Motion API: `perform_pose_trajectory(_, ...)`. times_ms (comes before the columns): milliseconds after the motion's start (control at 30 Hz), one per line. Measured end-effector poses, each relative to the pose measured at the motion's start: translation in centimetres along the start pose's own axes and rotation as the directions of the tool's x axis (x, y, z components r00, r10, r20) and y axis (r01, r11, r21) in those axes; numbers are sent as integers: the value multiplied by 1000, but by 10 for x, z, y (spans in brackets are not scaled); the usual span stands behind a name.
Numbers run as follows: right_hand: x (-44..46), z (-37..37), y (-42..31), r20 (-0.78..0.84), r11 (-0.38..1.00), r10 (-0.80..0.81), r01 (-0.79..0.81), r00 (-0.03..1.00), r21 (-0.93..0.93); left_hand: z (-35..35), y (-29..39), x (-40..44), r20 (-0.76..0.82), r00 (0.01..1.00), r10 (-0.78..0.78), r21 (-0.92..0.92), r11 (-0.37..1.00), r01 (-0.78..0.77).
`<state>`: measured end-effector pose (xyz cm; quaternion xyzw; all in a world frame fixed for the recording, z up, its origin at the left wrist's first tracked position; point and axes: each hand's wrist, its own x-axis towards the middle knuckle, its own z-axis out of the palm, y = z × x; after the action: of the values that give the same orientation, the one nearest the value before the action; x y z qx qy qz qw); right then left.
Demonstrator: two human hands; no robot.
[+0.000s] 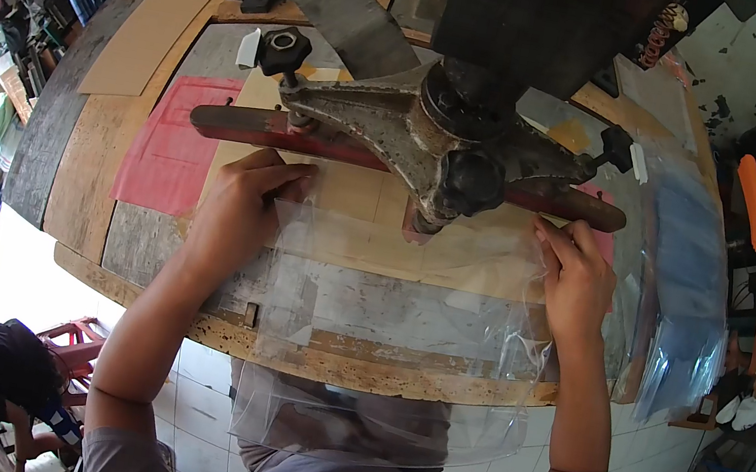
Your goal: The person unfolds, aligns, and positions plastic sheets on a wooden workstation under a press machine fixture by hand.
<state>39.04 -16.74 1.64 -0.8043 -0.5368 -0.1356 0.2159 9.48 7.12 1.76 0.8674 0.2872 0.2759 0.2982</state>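
At the upper left of the frame, tan cardboard lies along the worn table, and to its right a pink sheet sticks out from under a tan sheet. Left of centre, the left hand is nearly closed, thumb and fingers pinched together at the upper left corner of a clear plastic sheet; the exact grip is partly hidden by the fingers themselves.

That plastic sheet sits in the middle of the frame, its far edge over the tan sheet, its near part hanging past the table's front edge toward the lower centre. Above it, a dark red bar runs across under a heavy metal machine head at upper centre.

Right of centre, the right hand is likewise narrow, fingertips together at the upper right corner, close to the bar. At the right, a stack of bluish plastic rests on the table.

The step in hand looks to be lining up the sheet's far edge beneath the bar. The next move seems to call for an even edge, light tension between both corners, and fingertips clear of the bar.
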Motion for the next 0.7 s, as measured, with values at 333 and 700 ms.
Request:
perform_pose_trajectory(333, 3, -2, -7, -39, 1000, -10, 10, 999, 4, 0, -7, -2, -46, 998, -34, 9, 999, 35)
perform_pose_trajectory(700, 4, -2, -9, -35, 998, -45, 44, 998, -42, 2, -11, -3, -86, 996, -5, 3, 1000, 6)
